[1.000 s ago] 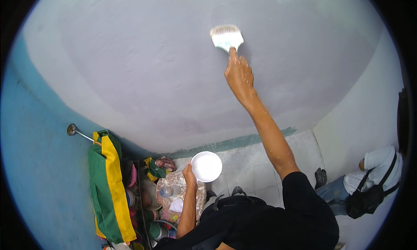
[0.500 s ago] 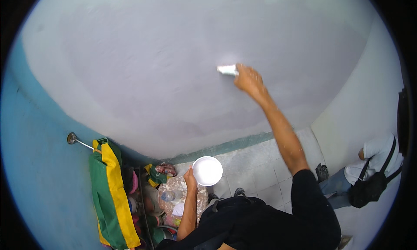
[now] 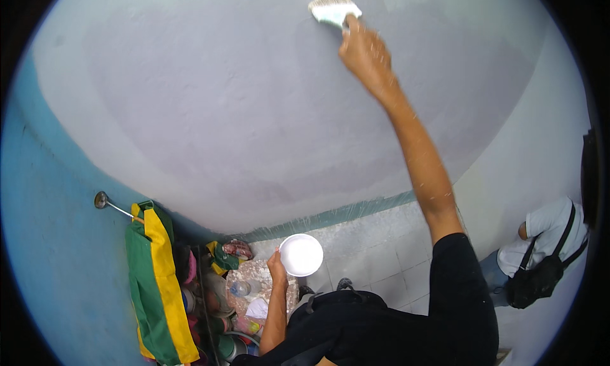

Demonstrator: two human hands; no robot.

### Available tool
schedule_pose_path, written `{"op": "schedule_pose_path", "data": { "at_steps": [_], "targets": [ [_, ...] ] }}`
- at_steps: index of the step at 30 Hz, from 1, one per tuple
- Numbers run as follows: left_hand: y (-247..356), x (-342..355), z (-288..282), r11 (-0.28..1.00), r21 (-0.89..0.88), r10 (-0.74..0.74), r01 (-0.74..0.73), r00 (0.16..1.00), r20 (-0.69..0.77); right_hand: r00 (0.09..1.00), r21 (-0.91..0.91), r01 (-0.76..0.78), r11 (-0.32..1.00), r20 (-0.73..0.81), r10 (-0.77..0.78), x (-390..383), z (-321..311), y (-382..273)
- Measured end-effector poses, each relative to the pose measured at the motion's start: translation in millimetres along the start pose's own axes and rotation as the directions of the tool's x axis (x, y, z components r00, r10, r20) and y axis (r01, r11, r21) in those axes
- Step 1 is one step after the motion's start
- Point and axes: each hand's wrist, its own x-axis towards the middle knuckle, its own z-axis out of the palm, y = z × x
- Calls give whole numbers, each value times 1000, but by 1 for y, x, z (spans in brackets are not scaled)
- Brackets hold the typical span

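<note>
My right hand (image 3: 367, 53) is closed around the handle of a wide, pale paint brush (image 3: 335, 11). The arm reaches far up, and the bristles lie against the upper part of the wall (image 3: 254, 99), which carries a large greyish-lilac coat with paler patches round it. White specks dot my right forearm. Low at the centre, my left hand (image 3: 277, 269) grips the rim of a round white bowl (image 3: 301, 255). White shows inside it; how full it is I cannot tell.
At left a green and yellow cloth cover (image 3: 155, 283) hangs by the blue wall, a ladle (image 3: 101, 201) sticking out. A speckled stool top (image 3: 289, 293) holds a plastic bottle (image 3: 240, 288). Another person (image 3: 540, 239) with a black bag stands at right. Grey tiles (image 3: 381, 264) cover the floor.
My right hand has moved up the wall with the brush, whose bristles now point upward. The bowl in my left hand has barely shifted. The person at right has moved slightly.
</note>
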Motion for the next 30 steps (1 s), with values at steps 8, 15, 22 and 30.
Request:
{"op": "schedule_pose_path", "data": {
  "at_steps": [8, 15, 22, 30],
  "targets": [
    [2, -3, -5, 998, 55, -15, 16, 1000, -25, 940, 53, -258, 965, 242, 239, -197, 115, 32],
    [3, -4, 1, 997, 72, -19, 21, 1000, -15, 779, 35, -334, 942, 573, 255, -241, 106, 73],
    [0, -2, 16, 997, 76, 3, -6, 999, 37, 779, -136, -126, 983, 600, 182, -69, 33, 118],
    [-8, 0, 32, 998, 55, -35, 32, 998, 56, 918, -109, -178, 978, 339, 205, 40, -91, 97]
  ]
}}
